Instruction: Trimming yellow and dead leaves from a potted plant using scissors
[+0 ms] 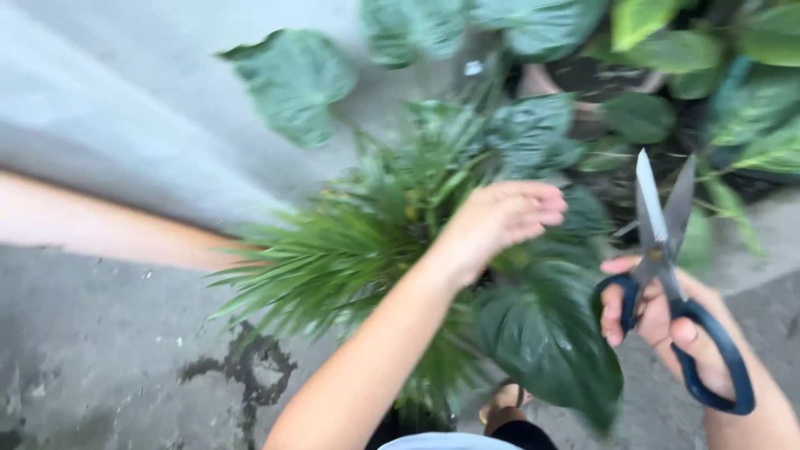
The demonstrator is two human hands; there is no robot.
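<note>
In right fingers (621, 312), open scissors (667, 250)

Two bare forearms without sleeves, dark shorts perhaps, light blue garment edge at bottom

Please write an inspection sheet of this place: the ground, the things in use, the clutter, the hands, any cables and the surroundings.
Surface: grey concrete ground with a dark cracked stain.
Things in use: scissors with dark blue handles, blades slightly apart and pointing up; feathery green plant; large dark green leaf below the hands.
Clutter: nothing seen.
Hands: left hand reaches into the feathery plant, fingers bent, the picture is blurred; right hand holds the scissors by the handles.
Cables: nothing seen.
Surroundings: pale grey wall on the left, broad-leaved plants at the top right, the person's foot at the bottom.
</note>
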